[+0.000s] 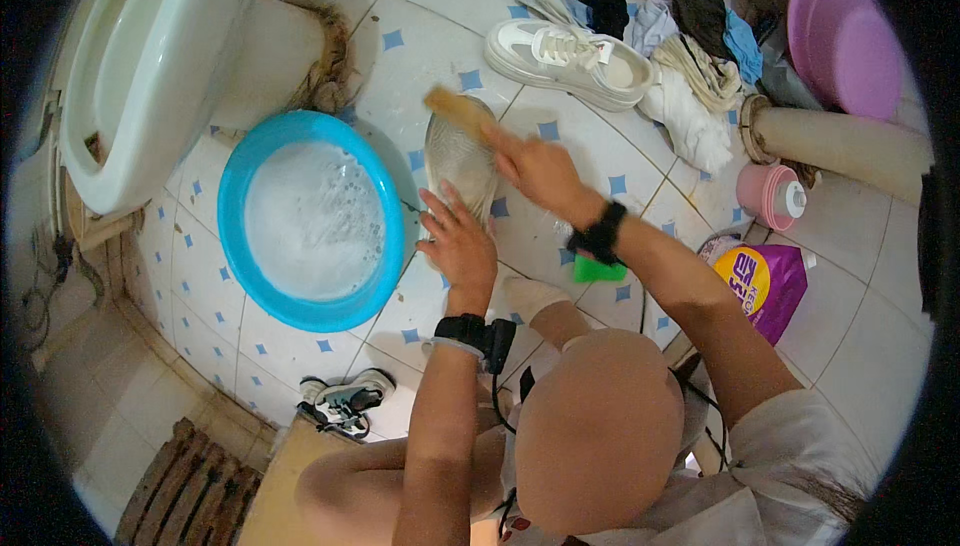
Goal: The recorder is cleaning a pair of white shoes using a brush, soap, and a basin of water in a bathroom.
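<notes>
A scrubbing brush with a tan wooden back (456, 112) is gripped in my right hand (544, 171). It lies across the toe end of a pale shoe (459, 163) on the tiled floor. The shoe seems turned sole up, showing a patterned greyish surface. My left hand (461, 246) holds the near end of this shoe, fingers spread over it, hiding that part. To the left stands a blue plastic basin (234, 246) with foamy white water (311, 223). Another white lace-up shoe (570, 62) rests upright farther away.
A white ceramic basin (157, 58) rises at upper left. Socks and cloths (690, 96) lie beside a pipe (840, 137) and pink basin (847, 40). Nearer sit a pink container (757, 193), purple detergent bag (780, 283) and green block (600, 270). Sneakers (349, 400) lie lower left.
</notes>
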`<action>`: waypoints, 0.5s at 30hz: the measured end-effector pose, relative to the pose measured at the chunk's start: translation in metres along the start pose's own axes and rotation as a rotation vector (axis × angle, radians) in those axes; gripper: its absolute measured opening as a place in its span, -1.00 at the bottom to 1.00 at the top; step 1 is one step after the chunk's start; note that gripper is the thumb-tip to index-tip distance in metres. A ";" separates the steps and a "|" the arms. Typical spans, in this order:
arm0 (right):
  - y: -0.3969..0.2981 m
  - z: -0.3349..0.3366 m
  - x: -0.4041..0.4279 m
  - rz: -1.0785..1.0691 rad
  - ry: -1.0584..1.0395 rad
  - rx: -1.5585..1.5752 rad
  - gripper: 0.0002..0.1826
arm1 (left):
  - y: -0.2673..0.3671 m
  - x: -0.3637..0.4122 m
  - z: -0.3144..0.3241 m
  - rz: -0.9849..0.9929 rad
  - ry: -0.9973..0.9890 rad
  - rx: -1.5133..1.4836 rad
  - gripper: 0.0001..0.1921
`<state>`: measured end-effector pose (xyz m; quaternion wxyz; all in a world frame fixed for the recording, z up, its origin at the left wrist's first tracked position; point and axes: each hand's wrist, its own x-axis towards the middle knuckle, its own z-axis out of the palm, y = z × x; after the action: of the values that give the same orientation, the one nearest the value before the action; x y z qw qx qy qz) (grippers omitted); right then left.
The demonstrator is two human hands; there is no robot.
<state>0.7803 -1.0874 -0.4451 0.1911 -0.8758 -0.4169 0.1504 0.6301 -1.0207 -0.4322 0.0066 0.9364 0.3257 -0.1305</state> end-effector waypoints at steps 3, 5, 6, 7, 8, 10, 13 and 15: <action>-0.029 -0.021 -0.062 -0.193 -0.322 -0.093 -0.56 | -0.009 -0.003 0.013 -0.017 -0.048 0.114 -0.22; -0.012 -0.042 -0.031 -0.163 -0.280 -0.137 -0.59 | -0.001 -0.003 0.009 -0.006 -0.005 0.061 -0.24; 0.002 -0.050 -0.008 -0.137 -0.233 -0.177 -0.62 | 0.004 -0.001 0.005 0.002 0.041 0.015 -0.25; 0.009 -0.044 0.015 -0.103 -0.149 -0.172 -0.69 | 0.004 -0.001 0.002 -0.001 0.041 0.023 -0.25; 0.005 -0.031 0.014 -0.107 -0.152 -0.172 -0.69 | 0.005 -0.001 0.000 -0.012 0.029 -0.011 -0.25; -0.001 -0.010 0.014 -0.112 -0.122 -0.104 -0.55 | 0.005 0.001 0.002 -0.023 0.025 -0.041 -0.25; -0.021 -0.013 -0.010 -0.270 -0.150 -0.063 -0.68 | -0.007 -0.002 0.016 -0.041 -0.080 0.044 -0.22; -0.002 -0.021 0.010 -0.204 -0.230 -0.190 -0.69 | 0.001 -0.002 0.007 -0.041 -0.041 -0.002 -0.25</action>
<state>0.7939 -1.0828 -0.4263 0.0728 -0.8201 -0.5351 0.1894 0.6276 -1.0234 -0.4383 0.0114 0.9266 0.3448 -0.1494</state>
